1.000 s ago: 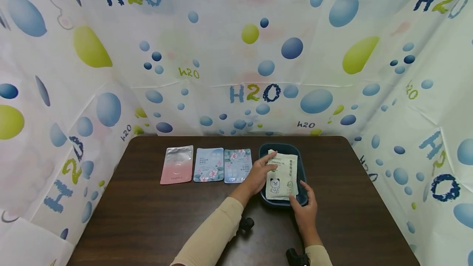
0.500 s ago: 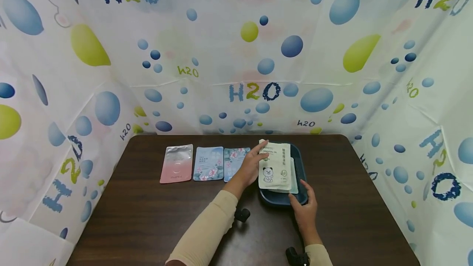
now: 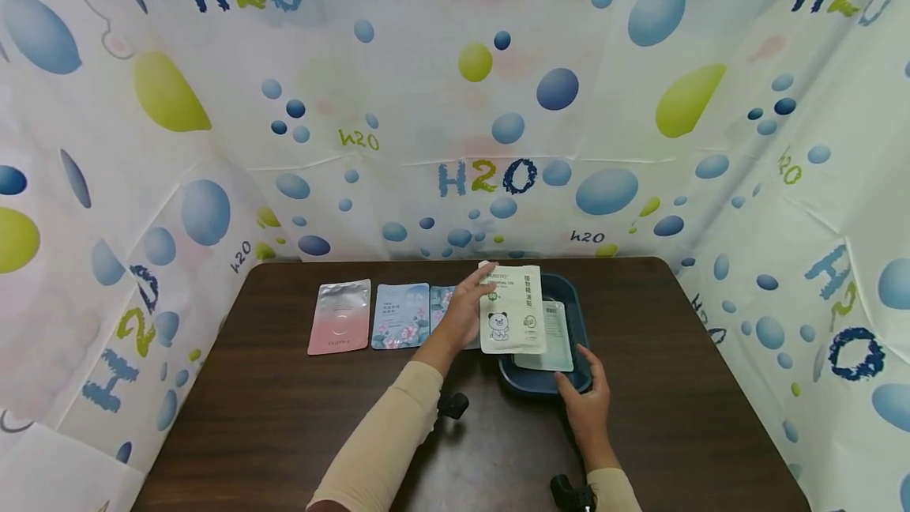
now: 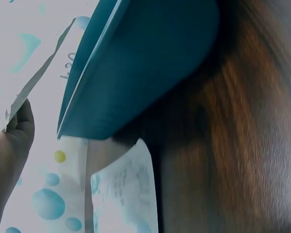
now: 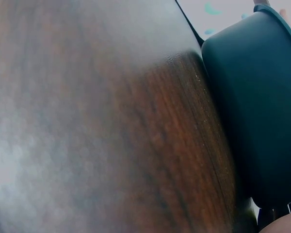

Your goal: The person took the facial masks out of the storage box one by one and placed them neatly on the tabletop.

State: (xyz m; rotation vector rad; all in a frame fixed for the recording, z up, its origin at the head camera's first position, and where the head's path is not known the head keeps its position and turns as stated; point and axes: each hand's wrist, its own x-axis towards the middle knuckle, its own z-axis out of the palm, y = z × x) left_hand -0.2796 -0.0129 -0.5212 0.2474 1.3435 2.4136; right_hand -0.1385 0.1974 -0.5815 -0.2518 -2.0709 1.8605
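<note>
One white packet (image 3: pixel 512 322) hides part of the blue tray (image 3: pixel 532 383).

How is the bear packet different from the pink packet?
The bear packet is pale with a bear picture; the pink packet is pink and silver. The left hand holds the bear packet up; the pink packet lies on the table. Both are flat and have printing.

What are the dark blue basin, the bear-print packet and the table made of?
Dark blue basin: probably molded plastic, satin, from its smooth, rounded walls.
Bear-print packet: perhaps coated paper or film, matte, as it looks thin, barely shiny.
Table: wood or laminate, semi-gloss, showing grain and soft reflections.
</note>
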